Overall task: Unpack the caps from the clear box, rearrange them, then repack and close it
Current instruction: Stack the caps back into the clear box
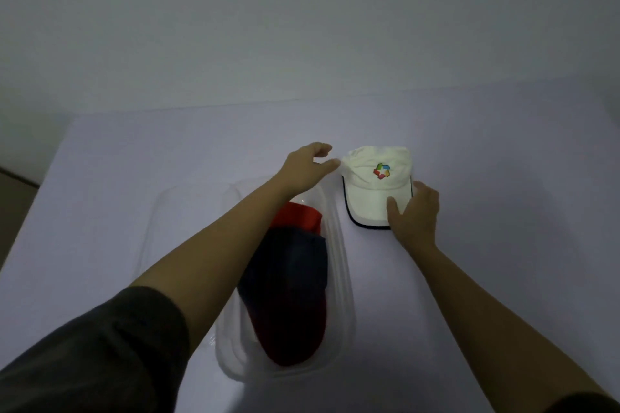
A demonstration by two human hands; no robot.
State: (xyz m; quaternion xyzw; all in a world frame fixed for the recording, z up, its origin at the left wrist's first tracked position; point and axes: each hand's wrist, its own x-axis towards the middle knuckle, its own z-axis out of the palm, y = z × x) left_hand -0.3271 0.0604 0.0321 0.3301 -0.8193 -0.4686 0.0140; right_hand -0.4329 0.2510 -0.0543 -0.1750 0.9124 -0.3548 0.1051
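White cap (375, 184): cream-white crown, a many-coloured pinwheel logo on the front, dark piping round the brim edge. It lies flat on the pale surface (167, 151) at centre right of the frame, brim toward me, just to the right of the clear box (342, 278).

Clear box: long, rounded corners, lower centre of frame, with its lid (188, 211) lying open on its left side (faint, hard to trace).

Count: 1 white cap outside; in the box 1 red cap (298, 216) at the far end and 1 dark blue cap (288, 271) over it. A dark red part shows below the blue; I cannot tell whether it is a third cap.

Left hand (305, 168): reaches across the box, fingers loosely bent and apart, thumb tip at the white cap's left edge, gripping nothing.

Right hand (416, 214): fingers straight and spread, resting on the brim's right side.
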